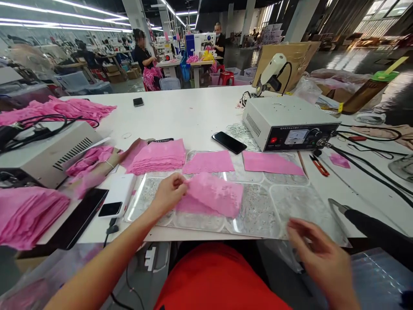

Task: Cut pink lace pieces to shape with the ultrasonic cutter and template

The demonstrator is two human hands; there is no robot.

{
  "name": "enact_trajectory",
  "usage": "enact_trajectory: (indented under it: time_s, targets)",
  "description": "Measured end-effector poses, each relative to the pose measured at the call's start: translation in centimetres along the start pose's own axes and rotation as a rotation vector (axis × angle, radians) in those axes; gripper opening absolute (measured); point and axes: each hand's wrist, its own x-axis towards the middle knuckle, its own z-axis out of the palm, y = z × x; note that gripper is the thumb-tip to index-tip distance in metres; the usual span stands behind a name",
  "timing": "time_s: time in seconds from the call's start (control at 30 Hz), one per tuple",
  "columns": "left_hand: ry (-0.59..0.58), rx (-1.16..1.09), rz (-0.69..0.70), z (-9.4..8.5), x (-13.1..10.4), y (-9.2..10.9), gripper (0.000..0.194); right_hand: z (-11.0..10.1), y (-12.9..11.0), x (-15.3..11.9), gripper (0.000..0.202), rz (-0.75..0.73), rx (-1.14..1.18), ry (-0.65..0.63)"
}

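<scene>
9 o'clock: fabric stack (30, 215) being bordered by black slab (79, 219) | centre: by left hand (171, 191), pink cloth (214, 193) being pinched above mat (297, 200) | 2 o'clock: way being blocked by grey box (287, 116) | 4 o'clock: right hand (322, 254) being blurred, grip cannot be told

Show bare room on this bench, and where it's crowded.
Widest: the white table, far middle, between small black device and control box, beyond the black phone. Smaller: the mat, right end, between its rightmost pink piece and right hand. Crowded: left side, with pink stack, left box, white case.
</scene>
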Motion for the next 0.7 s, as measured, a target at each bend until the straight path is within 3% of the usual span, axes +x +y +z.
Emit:
enact_trajectory:
  time_s: [0.1,0.2,0.33,0.53,0.7]
  targets:
    - [0.063,0.042,-0.077,-1.0,-2.3,-2.9,0.012,4.2,-4.4,2.2,0.016,-0.398,0.031,-0.270]
    - [0.112,0.090,-0.106,-1.3,-3.5,-4.4,0.012,7.2,-6.3,3.6,0.019,-0.578,-0.006,-0.398]
    - [0.169,0.144,-0.070,-1.5,-3.9,-5.4,0.005,9.0,-7.1,4.1,0.021,-0.647,-0.007,-0.479]
    - [0.169,0.229,0.011,-1.7,-5.0,-6.5,0.008,9.8,-7.6,4.2,0.020,-0.722,0.003,-0.518]
    - [0.084,0.253,0.104,-3.4,-6.7,-6.7,0.031,9.8,-7.6,4.6,0.018,-0.771,0.012,-0.545]
